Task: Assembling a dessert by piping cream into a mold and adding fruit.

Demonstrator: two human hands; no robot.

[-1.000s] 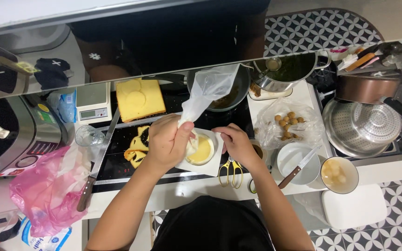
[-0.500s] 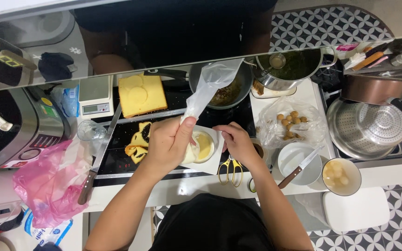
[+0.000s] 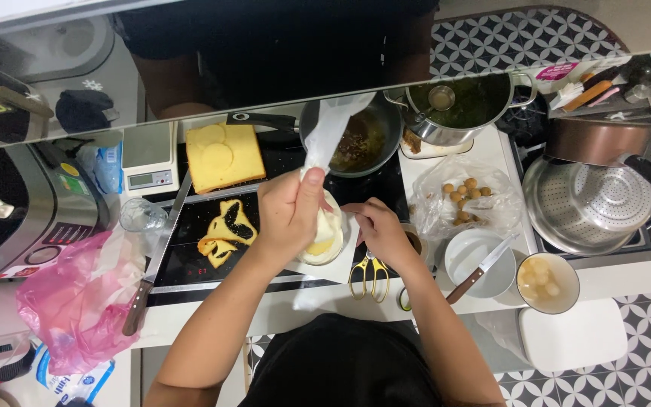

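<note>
My left hand (image 3: 289, 212) is shut around a clear piping bag (image 3: 331, 134) with white cream, its tip down on a round yellow cake slice (image 3: 320, 246). The slice lies on a small white plate (image 3: 344, 261) at the counter's front. My right hand (image 3: 377, 228) rests on the plate's right edge, fingers curled against it. A block of yellow sponge cake (image 3: 224, 157) with round holes cut in it lies behind my left hand. Cake offcuts (image 3: 225, 231) lie on the black cooktop to the left.
Yellow-handled scissors (image 3: 370, 275) lie by the plate. A long knife (image 3: 155, 260) lies left, next to a pink plastic bag (image 3: 78, 301). Right: bag of small brown balls (image 3: 465, 193), white bowl with knife (image 3: 480, 264), cup (image 3: 547, 283), colander (image 3: 588, 203), pots (image 3: 457, 109).
My left hand has raised and squeezed the piping bag more upright over the cake slice. White cream now sits on the slice. My right hand stays at the plate.
</note>
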